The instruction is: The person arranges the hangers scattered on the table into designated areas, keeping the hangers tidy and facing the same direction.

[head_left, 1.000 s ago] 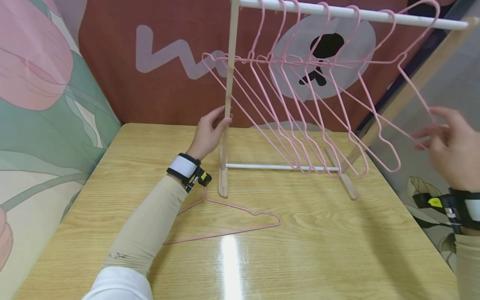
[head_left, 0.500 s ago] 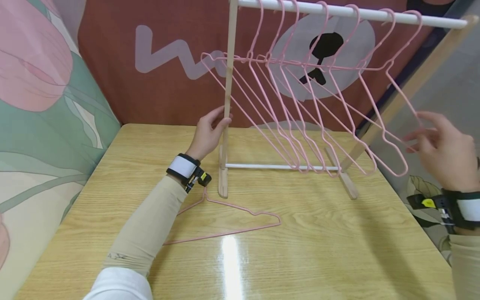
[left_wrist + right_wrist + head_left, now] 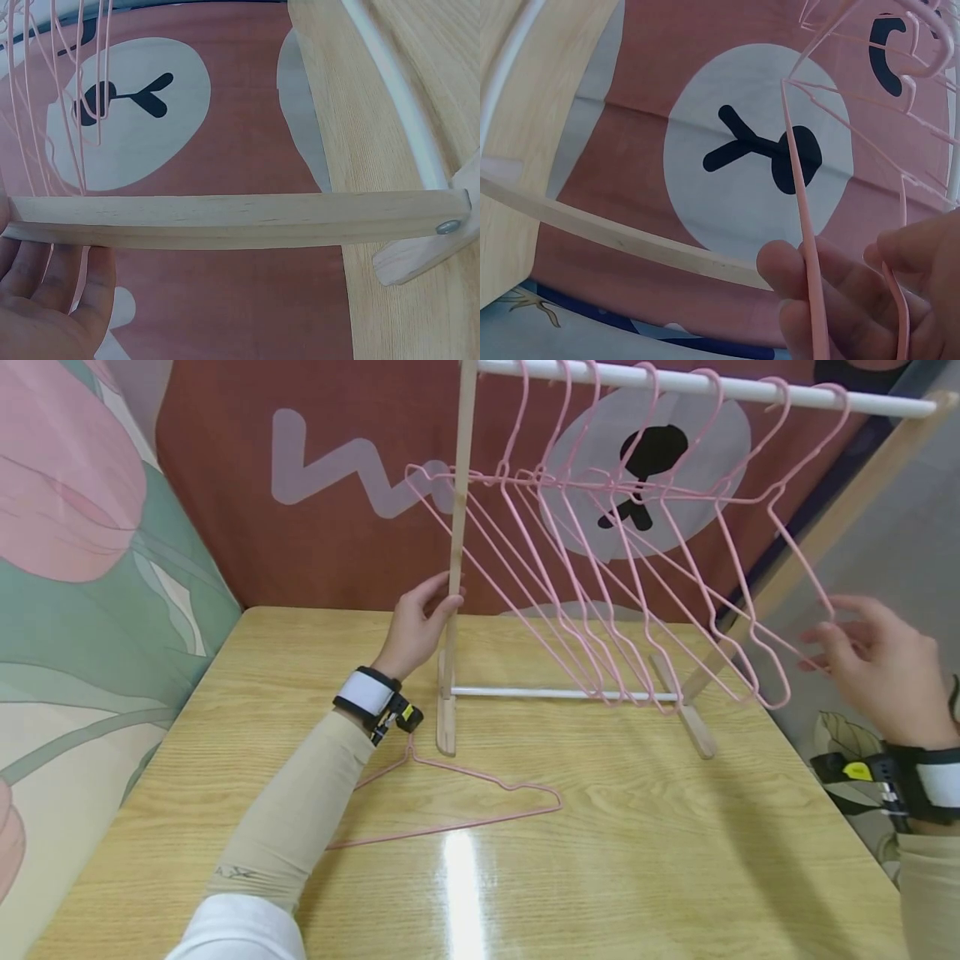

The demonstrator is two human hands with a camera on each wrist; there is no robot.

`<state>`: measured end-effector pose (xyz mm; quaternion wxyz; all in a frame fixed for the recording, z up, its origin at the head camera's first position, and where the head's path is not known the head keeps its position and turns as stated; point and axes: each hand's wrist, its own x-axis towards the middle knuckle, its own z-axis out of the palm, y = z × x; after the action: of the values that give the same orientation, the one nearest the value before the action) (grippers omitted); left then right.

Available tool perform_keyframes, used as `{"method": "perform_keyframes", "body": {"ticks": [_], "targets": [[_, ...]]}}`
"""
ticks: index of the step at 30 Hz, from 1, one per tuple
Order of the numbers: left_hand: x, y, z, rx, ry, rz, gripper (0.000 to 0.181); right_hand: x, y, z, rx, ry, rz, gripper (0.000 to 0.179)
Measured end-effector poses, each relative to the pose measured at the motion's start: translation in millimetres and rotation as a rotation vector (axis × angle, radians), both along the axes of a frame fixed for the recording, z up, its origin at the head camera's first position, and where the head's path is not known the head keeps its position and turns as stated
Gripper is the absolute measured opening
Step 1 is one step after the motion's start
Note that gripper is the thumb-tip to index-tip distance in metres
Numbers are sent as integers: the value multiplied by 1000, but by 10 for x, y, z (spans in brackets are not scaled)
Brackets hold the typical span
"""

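Note:
With my left hand (image 3: 416,622) I grip the left wooden upright (image 3: 462,460) of a small clothes rack, fingers behind it in the left wrist view. Several pink hangers hang by their hooks from the rack's white top rod (image 3: 892,405). My right hand (image 3: 885,668) holds the near end of the rightmost hanger (image 3: 801,558), whose hook sits over the rod. In the right wrist view, one strand of this hanger (image 3: 801,210) passes in front of my fingertips and another runs by the thumb. One more pink hanger (image 3: 510,817) lies on the table, partly hidden under my left forearm.
The rack stands at the back of a wooden table (image 3: 600,860), with a white lower bar (image 3: 525,692) and wooden feet. Its right upright (image 3: 817,547) slants behind the right hangers. A patterned wall (image 3: 337,552) rises right behind the table.
My right hand has moved left and slightly down. The rightmost hanger shifted left along the rod, its hook coming down onto it. My left hand stays on the upright.

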<state>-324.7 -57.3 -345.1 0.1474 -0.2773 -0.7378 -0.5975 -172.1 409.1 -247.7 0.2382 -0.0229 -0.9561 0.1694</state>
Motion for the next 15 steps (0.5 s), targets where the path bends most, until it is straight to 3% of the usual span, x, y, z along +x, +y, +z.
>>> {"method": "perform_keyframes", "body": {"ticks": [15], "targets": [[12, -2, 10, -11, -7, 6, 40, 17, 68, -21, -98, 2, 49, 41]]}}
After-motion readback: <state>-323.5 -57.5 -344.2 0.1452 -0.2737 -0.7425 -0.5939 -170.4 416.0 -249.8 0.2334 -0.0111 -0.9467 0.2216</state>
